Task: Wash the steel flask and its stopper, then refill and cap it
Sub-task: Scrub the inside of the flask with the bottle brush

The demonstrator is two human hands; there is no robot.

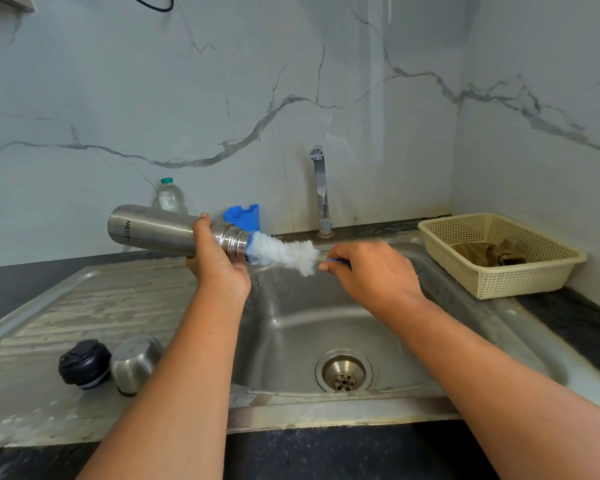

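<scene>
Two grips: my left hand [219, 261] wraps flask [156, 228], right hand [371, 271] pinches brush [284, 252] (mouth at three o'clock); I'd push straight, twisting.

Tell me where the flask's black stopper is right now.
Head view, lower left: the black stopper sits on the draining board, beside the steel cup lid on its right, left of the sink basin.

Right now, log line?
left hand grips flask | right hand pinches brush, bristles at flask mouth | stopper on drainboard
</scene>
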